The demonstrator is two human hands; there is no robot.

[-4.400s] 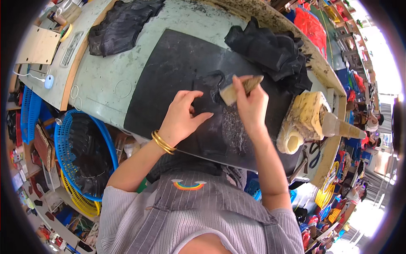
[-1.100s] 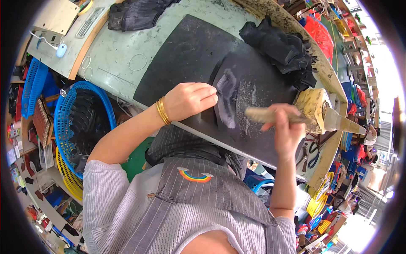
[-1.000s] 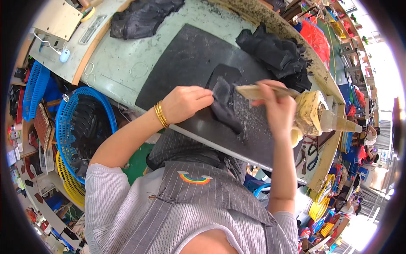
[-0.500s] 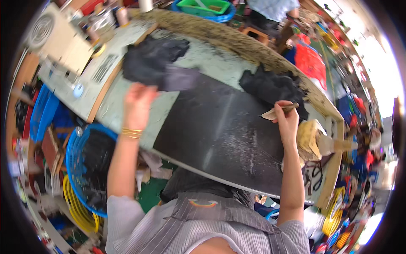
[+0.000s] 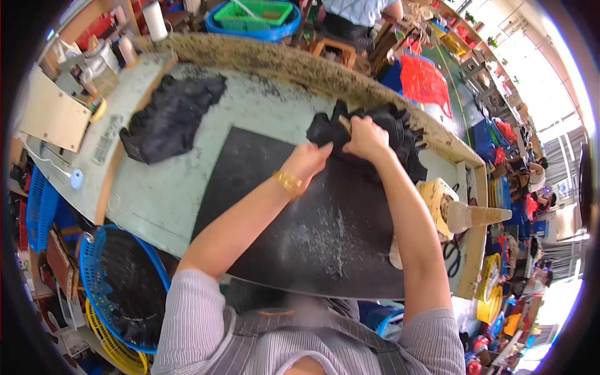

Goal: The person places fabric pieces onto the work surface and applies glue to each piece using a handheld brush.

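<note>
A large dark sheet (image 5: 269, 187) with pale smears covers the middle of the worktable. At its far right lies a crumpled pile of thin black pieces (image 5: 400, 131), and both hands are at that pile. My right hand (image 5: 370, 139) is closed around a small flat wooden tool (image 5: 344, 123), whose tip shows beyond the fingers. My left hand (image 5: 306, 164), with gold bangles at the wrist, has its fingers drawn together at the pile's near left edge. Whatever lies between them is too small to make out. Another heap of black pieces (image 5: 172, 119) rests at the left.
A yellowish block (image 5: 434, 203) with a pale cone-shaped piece stands right of the sheet, near dark-handled scissors (image 5: 451, 259). A raised wooden rim (image 5: 300, 65) bounds the table's far side. A blue basket (image 5: 94, 275) sits at the left. Another person (image 5: 359, 15) sits beyond.
My left hand has moved from the left heap rightward to the right pile. The grey-black piece near it now lies on the left heap. My right hand has moved leftward onto the pile with the wooden tool.
</note>
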